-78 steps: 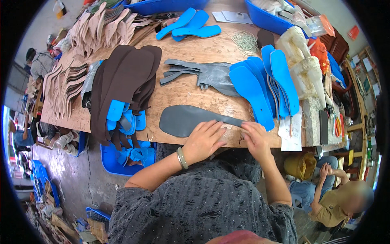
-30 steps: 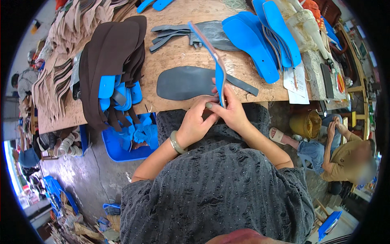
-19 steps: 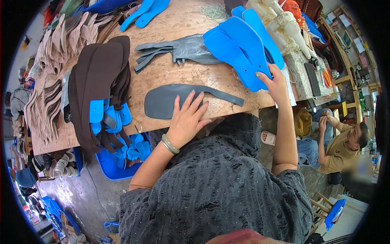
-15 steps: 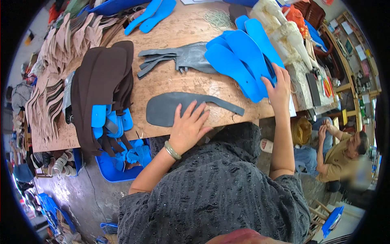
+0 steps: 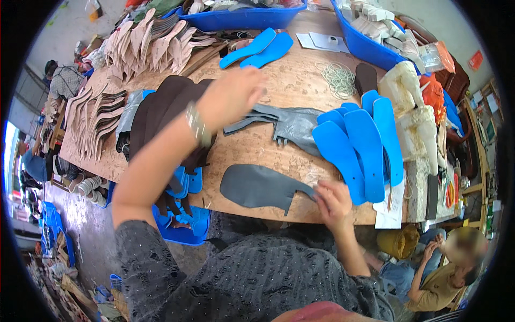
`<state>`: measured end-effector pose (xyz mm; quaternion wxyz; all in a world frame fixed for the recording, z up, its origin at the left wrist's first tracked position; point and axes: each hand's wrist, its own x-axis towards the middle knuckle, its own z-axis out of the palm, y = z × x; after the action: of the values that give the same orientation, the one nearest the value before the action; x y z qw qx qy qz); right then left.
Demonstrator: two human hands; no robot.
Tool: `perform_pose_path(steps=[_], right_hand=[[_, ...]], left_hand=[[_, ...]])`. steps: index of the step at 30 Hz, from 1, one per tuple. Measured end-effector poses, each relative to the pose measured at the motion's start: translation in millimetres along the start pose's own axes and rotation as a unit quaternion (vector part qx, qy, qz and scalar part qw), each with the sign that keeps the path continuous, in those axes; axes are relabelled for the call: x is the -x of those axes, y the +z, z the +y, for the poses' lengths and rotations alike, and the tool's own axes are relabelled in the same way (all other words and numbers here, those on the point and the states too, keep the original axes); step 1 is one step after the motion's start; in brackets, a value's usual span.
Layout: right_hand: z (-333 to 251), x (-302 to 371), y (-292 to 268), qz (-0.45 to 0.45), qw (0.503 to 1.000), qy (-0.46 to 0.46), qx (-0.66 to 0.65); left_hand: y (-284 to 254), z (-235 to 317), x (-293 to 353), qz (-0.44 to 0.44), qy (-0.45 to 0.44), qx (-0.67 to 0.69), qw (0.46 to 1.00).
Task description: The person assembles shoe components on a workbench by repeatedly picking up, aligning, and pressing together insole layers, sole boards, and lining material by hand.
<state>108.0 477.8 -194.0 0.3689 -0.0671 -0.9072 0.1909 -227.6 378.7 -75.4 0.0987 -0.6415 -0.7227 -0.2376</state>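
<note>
A dark grey, flat leather-like piece [image 5: 252,185], rounded at one end with a narrow strip at the other, lies near the table's front edge. My right hand [image 5: 333,204] pinches the tip of its strip. My left hand [image 5: 233,96] is raised over the table, blurred by motion; whether it holds anything is not clear. Beneath that arm is a stack of dark brown sole-shaped sheets [image 5: 155,115], partly hidden. Grey leather-like pieces [image 5: 298,126] with strips lie in the middle. Beside my right hand rests a pile of blue insole-shaped pieces [image 5: 370,150].
Two blue insole shapes [image 5: 271,51] lie toward the back, near a blue tub [image 5: 241,20]. Beige sole pieces [image 5: 145,48] fill the left side. Coiled pale string [image 5: 339,80] and white shoe lasts [image 5: 410,118] are at the right. A seated person [image 5: 437,284] is beyond the table's right end.
My left hand has left the grey piece and risen up and back. My right hand has moved from the blue pile down to the strip's end. The view has shifted.
</note>
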Motion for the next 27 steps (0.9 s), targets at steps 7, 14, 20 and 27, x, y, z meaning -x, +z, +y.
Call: perform_pose_path(steps=[7,14,20,27], right_hand=[[9,30,3,0.013,0.994,0.048,-0.094],[17,31,2,-0.001,0.987,0.038,-0.153],[22,29,-3,-0.008,0.982,0.056,-0.178],[12,39,0,0.01,0.987,0.057,-0.15]], left_hand=[[61,-132,-155,-0.328,-0.177,-0.336,0.865],[130,-203,-131,-0.221,-0.421,-0.251,0.843],[123,-171,-146,-0.305,-0.392,-0.267,0.826],[72,-144,-155,-0.31,-0.331,-0.15,0.879]])
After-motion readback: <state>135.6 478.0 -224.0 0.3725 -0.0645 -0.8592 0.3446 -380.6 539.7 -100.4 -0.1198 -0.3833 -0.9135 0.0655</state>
